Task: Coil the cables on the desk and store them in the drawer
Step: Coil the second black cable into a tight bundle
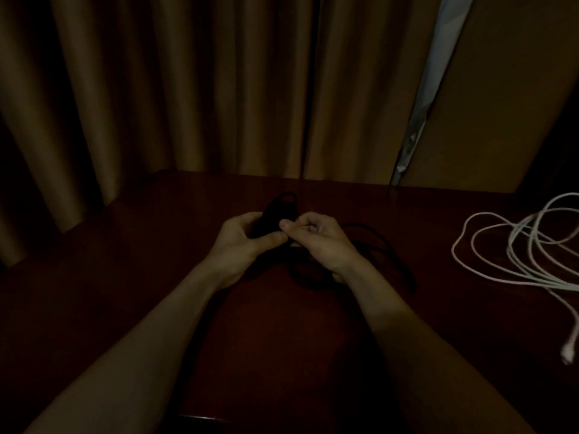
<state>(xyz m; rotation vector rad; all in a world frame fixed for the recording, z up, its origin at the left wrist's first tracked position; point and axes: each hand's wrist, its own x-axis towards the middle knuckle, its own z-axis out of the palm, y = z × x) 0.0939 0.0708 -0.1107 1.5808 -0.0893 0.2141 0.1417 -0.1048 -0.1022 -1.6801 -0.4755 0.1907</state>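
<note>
The scene is dim. A black cable [380, 245] lies on the dark wooden desk [156, 252], and part of it is gathered into a small bundle that sticks up between my hands. My left hand [241, 239] grips that bundle from the left. My right hand [316, 238] pinches the black cable next to it, thumb against fingers; the loose end trails off to the right behind my wrist. A white cable [513, 245] lies in loose uncoiled loops at the desk's right side, its plug end near the right edge. No drawer is in view.
Brown curtains [188, 89] hang right behind the desk, with a pale gap [438, 73] at the right. The desk's front edge shows at the bottom between my forearms.
</note>
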